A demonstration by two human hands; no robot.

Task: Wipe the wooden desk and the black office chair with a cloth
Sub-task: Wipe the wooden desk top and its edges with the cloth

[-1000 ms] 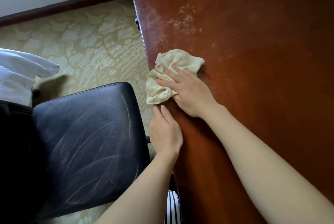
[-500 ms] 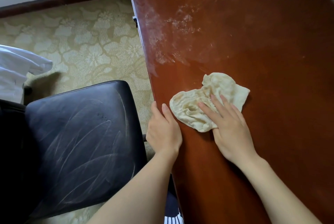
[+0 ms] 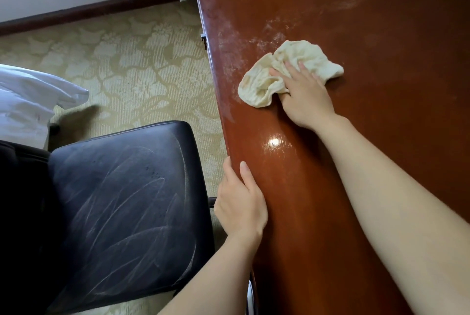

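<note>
Two hands on wooden desk (image 3: pixel 381 34), which fills the right side: white smears far, glossy bare wood near. Patterned carpet (image 3: pixel 132 67) left of desk edge. Black office chair (image 3: pixel 122 200), seat streaked, just beside that edge. White bedding (image 3: pixel 28 101) far left. Cloth (image 3: pixel 264 85) crumpled on desk near the edge, touching smears. Right hand (image 3: pixel 305 98) presses it, fingers straight. Left hand (image 3: pixel 241 207) relaxed, resting along desk edge, gripping nothing.

Right hand (image 3: pixel 305 95) lies on the cloth (image 3: pixel 259 85), out on the table (image 3: pixel 381 34), with cloth spilling left of it and ahead. Left hand (image 3: pixel 241 207) rests on the table's edge, nearer the body. Just left of that hand, the chair (image 3: pixel 122 207) on the floor (image 3: pixel 142 67); bedding (image 3: pixel 28 101) farther left.
</note>
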